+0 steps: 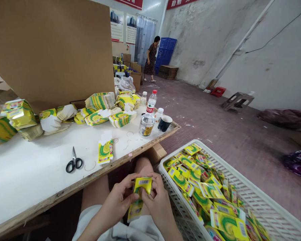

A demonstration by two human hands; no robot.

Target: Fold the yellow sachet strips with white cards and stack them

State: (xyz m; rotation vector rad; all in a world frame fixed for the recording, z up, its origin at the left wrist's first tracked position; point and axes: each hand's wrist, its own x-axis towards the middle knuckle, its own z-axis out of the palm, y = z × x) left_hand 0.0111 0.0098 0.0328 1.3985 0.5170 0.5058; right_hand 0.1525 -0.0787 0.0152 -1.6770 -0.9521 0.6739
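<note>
Over my lap, my left hand (pixel 125 195) and my right hand (pixel 157 194) both grip a small yellow and green box (pixel 144 182) with a barcode on its upper face. My left fingers wrap its left side, and my right thumb presses on its front. On the table edge ahead lies a flat yellow carton (pixel 105 150) with white flaps raised. To my right, a white plastic basket (pixel 203 144) holds many similar yellow boxes (pixel 188 162). Whether the held box is fully closed I cannot tell.
Scissors (pixel 74 162) lie on the white table (pixel 47 184), with bundled cartons (pixel 100 100) behind. A clear tub (pixel 146 125), a dark mug (pixel 165 123) and a red-capped bottle (pixel 152 102) stand at the right corner. A person (pixel 152 58) walks in the background.
</note>
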